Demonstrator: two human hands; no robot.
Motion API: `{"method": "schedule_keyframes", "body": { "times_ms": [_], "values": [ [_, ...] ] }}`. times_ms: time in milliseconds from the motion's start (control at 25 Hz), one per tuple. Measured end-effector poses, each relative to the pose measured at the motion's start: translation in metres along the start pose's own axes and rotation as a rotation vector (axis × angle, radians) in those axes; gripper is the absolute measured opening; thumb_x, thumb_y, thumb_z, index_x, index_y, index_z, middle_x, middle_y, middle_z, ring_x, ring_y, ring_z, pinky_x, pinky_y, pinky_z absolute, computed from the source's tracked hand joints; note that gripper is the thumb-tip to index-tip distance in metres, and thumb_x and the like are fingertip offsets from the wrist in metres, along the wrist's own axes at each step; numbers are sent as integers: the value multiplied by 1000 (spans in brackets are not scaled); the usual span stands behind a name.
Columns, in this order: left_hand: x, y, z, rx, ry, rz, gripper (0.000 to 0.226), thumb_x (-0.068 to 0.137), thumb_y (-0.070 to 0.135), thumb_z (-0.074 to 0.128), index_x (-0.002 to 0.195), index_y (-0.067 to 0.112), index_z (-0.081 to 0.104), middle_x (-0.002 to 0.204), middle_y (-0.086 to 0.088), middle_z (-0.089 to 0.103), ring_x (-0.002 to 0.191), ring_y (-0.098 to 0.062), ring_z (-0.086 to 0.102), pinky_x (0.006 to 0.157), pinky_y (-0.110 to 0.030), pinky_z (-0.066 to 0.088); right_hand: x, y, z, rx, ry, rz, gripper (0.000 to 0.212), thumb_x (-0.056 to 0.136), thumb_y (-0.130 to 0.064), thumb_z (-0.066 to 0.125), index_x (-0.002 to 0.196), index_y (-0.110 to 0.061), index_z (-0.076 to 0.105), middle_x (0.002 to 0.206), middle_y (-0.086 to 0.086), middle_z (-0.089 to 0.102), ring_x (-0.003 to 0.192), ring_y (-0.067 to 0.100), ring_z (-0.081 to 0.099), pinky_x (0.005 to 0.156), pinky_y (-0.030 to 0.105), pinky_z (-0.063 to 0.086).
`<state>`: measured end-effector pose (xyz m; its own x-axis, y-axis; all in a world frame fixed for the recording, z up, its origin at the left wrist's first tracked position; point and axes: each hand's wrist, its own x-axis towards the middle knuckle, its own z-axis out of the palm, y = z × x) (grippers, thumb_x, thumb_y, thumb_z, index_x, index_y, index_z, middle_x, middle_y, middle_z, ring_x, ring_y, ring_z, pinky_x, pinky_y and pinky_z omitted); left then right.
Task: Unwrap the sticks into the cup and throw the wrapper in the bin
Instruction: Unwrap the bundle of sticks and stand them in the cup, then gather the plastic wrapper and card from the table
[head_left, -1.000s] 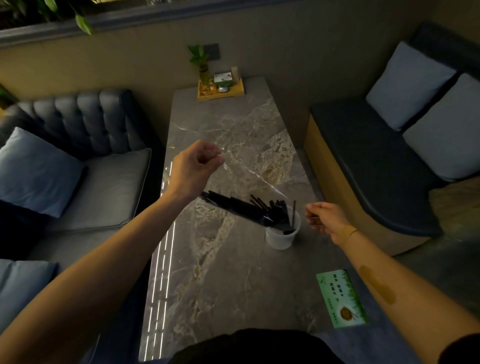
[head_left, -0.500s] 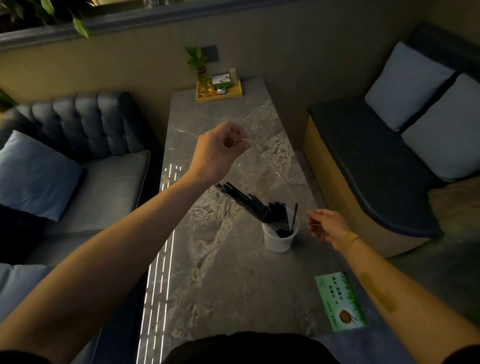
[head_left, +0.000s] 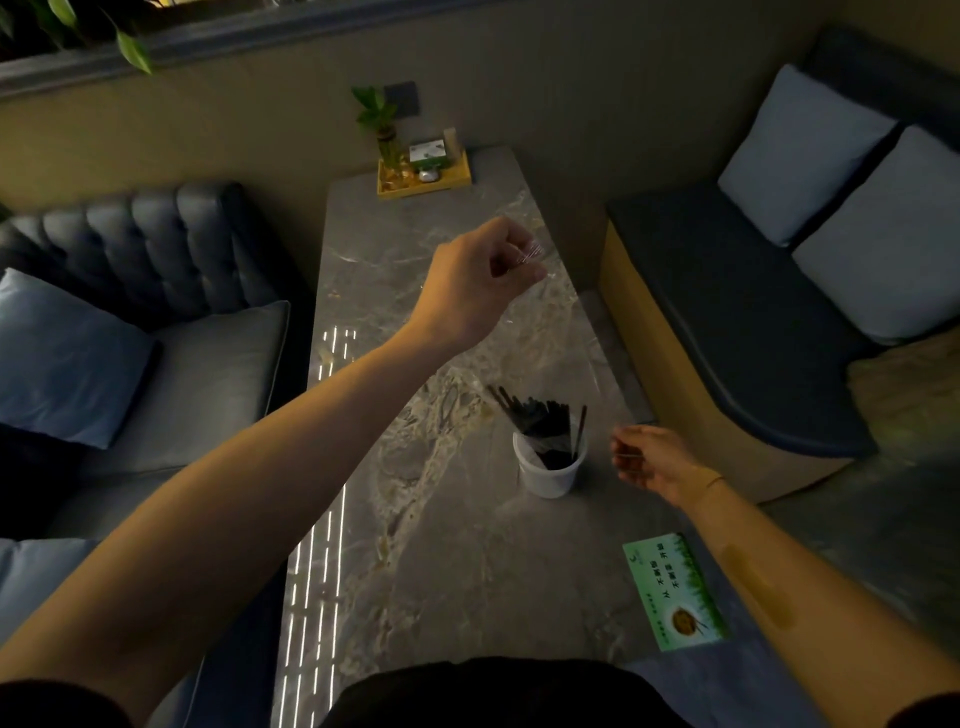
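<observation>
Higher now, left hand (head_left: 480, 283) has lifted the pinched clear wrapper (head_left: 566, 332); sticks (head_left: 535, 418) stand in cup (head_left: 549, 470) on worktop (head_left: 441, 545). Right hand (head_left: 652, 460) pinches the wrapper's lower end beside cup.

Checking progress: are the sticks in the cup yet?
Yes, the dark sticks stand leaning in the white cup on the table.

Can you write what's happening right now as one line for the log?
left hand: raised, pinching clear wrapper | right hand: pinching wrapper's lower end | sticks: in cup | table
</observation>
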<state>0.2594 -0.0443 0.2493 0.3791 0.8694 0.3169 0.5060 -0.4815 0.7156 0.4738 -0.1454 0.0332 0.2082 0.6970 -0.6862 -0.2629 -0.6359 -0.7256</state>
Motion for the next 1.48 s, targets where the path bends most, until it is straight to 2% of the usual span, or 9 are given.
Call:
{"method": "schedule_keyframes", "body": {
  "times_ms": [120, 280, 440, 720, 880, 1000, 1120, 1280, 1480],
  "values": [
    [0, 1, 3, -8, 11, -18, 19, 82, 21, 75, 97, 11, 67, 81, 2, 70, 69, -8, 60, 66, -24, 49, -1, 3, -1, -9, -17, 4, 13, 92, -19, 61, 79, -16, 62, 77, 4, 64, 68, 18, 59, 61, 32, 48],
    [1, 5, 2, -26, 18, 12, 20, 82, 23, 75, 97, 13, 67, 82, 0, 71, 72, -11, 63, 68, -30, 52, -6, 0, -1, 24, -45, 10, 11, 92, -19, 61, 82, -14, 62, 78, 5, 63, 71, 18, 59, 63, 32, 48],
    [3, 7, -3, -9, 18, 35, 20, 82, 25, 75, 97, 15, 67, 81, 2, 71, 69, -7, 62, 67, -28, 52, -12, -3, 2, 27, -94, 3, 11, 93, -18, 59, 83, -14, 62, 80, 5, 62, 72, 18, 58, 65, 33, 47],
    [4, -7, -34, -84, 89, 3, 22, 82, 20, 75, 99, 9, 66, 83, -11, 73, 77, -34, 68, 76, -47, 54, -22, -19, 12, 34, -146, -61, 11, 92, -19, 59, 85, -13, 66, 79, 6, 64, 72, 19, 61, 66, 33, 50],
    [-3, -24, -65, -180, 173, -39, 22, 81, 19, 76, 99, 10, 66, 79, -6, 71, 65, -9, 66, 66, -34, 55, -29, -36, 26, 21, -175, -103, 13, 92, -19, 59, 84, -14, 66, 78, 5, 63, 73, 20, 61, 65, 33, 50],
    [-12, -43, -92, -219, 262, -72, 15, 82, 20, 75, 94, 15, 67, 73, 0, 70, 60, -3, 64, 61, -24, 53, -35, -54, 44, -14, -201, -150, 15, 93, -20, 58, 82, -15, 67, 77, 4, 63, 72, 19, 60, 66, 33, 48],
    [-28, -68, -117, -295, 377, -166, 11, 83, 18, 75, 92, 17, 68, 73, 4, 71, 61, -6, 64, 58, -20, 54, -38, -71, 67, -63, -234, -205, 13, 93, -23, 58, 85, -15, 65, 81, 4, 62, 75, 18, 59, 68, 32, 49],
    [-61, -109, -147, -431, 538, -321, 9, 86, 14, 72, 87, 21, 67, 74, 2, 68, 59, -6, 61, 58, -19, 53, -36, -86, 108, -134, -262, -286, 12, 87, -33, 66, 92, -23, 63, 98, -3, 62, 91, 15, 56, 78, 34, 47],
    [-113, -162, -163, -574, 685, -556, 9, 89, 11, 68, 85, 17, 63, 77, -3, 64, 62, -10, 59, 56, -19, 52, -25, -88, 157, -179, -288, -352, 11, 83, -20, 71, 86, -25, 62, 102, 1, 62, 99, 15, 58, 82, 35, 42]
  ]
}}
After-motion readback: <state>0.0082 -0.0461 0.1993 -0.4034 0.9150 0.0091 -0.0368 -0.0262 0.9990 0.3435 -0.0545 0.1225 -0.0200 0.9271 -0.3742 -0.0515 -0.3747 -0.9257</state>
